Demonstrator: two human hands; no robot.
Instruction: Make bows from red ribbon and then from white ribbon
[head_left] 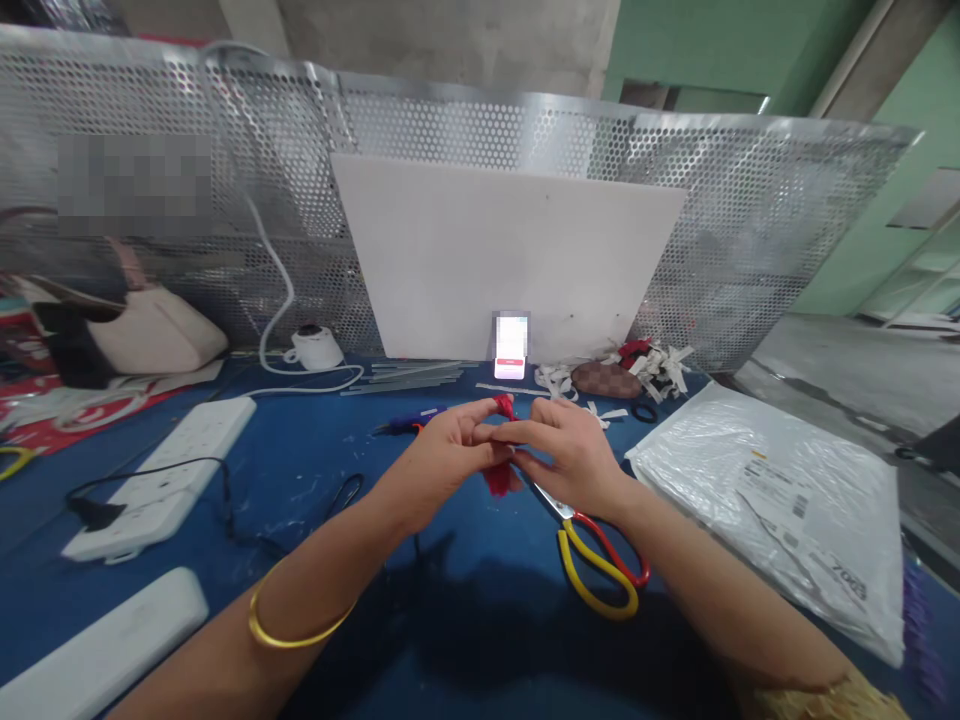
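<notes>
Over the middle of the blue table (315,470), my left hand (450,450) and my right hand (574,450) meet, both pinched closed on a small red piece of ribbon or cloth (499,478). A bit of the red piece sticks up above the fingers and more hangs below them. Scissors with red and yellow handles (600,560) lie on the table just under my right wrist. A gold bangle (289,625) sits on my left forearm.
A white board (510,250) leans on a perforated metal screen (750,220), with a lit phone (511,345) propped at its foot. White power strips (165,470) and cables lie left, a plastic-wrapped parcel (780,500) right, white paper scraps and a brown pouch (607,378) behind.
</notes>
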